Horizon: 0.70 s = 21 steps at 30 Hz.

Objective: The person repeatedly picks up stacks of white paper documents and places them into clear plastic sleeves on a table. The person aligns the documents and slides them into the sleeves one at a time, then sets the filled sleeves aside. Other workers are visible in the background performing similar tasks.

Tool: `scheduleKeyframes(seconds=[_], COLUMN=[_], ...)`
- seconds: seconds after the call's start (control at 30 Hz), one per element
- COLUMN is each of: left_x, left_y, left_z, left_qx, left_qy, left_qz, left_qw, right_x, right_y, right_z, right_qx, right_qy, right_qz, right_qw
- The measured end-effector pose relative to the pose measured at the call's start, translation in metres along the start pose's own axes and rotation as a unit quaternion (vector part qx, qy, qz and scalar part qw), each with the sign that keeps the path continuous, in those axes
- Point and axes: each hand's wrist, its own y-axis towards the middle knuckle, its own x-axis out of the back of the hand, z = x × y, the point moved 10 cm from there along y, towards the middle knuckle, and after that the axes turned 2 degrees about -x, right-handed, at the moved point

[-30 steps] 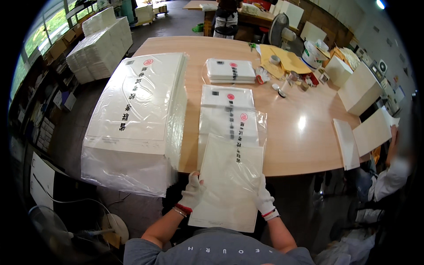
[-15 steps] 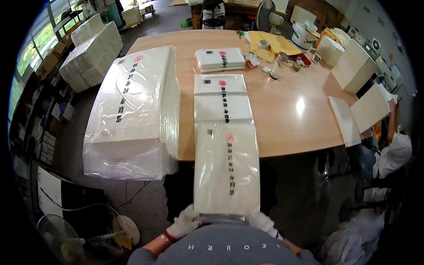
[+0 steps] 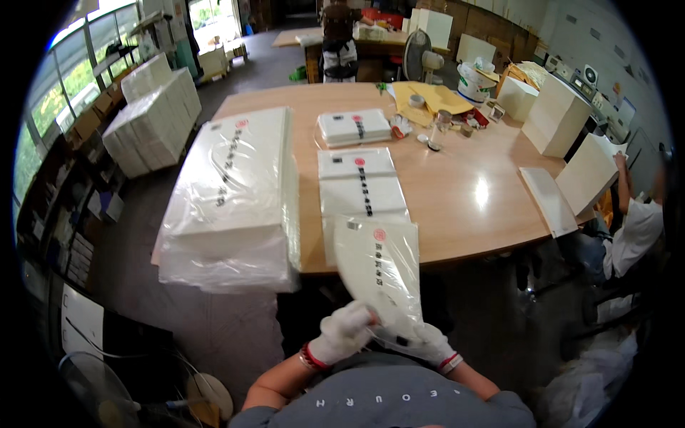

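Note:
A cream paper packet in a clear plastic bag (image 3: 389, 264), printed with a red round mark and dark characters, slopes from the table edge toward my body. Both hands wear white gloves. At its near end, my left hand (image 3: 344, 332) is closed on the bag's plastic edge, which curls up and blurs between the hands. My right hand (image 3: 430, 344) pinches the same end at its right corner; its fingertips are partly hidden by the plastic. Under the packet's far end lies a white printed plastic bag (image 3: 360, 175), flat on the table.
On the wooden table (image 3: 464, 207), a tall plastic-wrapped stack of printed sheets (image 3: 235, 185) stands left, with a smaller wrapped stack (image 3: 354, 127) farther back. Tape rolls (image 3: 417, 100) sit at the back right. A co-worker's arm (image 3: 622, 185) handles large boards at the right.
My left hand has risen and moved right, lifting the packet's near left edge so it curls. The head view has tilted up, showing more of the room.

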Motion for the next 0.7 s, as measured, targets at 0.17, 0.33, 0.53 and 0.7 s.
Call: scheduleKeyframes(seconds=[0.17,0.33,0.53,0.7], left_x=[0.074,0.217,0.345,0.317], left_y=[0.001,-0.031,-0.098,-0.203], left_z=[-0.051,0.005,0.131,0.223], left_qx=[-0.174,-0.102,0.052,0.068], left_qy=[0.114,-0.009,-0.066,-0.186], left_qz=[-0.061,-0.507,-0.583,-0.627], left_qw=[0.976,0.856,0.808,0.753], right_x=[-0.088,-0.180,-0.339,-0.325], right_y=[0.030,0.098,0.062,0.080], right_z=[0.108,0.234,0.217,0.201], right_qx=[0.113,0.301,0.033,0.113], right_qy=[0.178,-0.039,0.014,0.043], right_qz=[0.004,0.106,0.378,0.310], right_qw=[0.978,0.947,0.925,0.943])
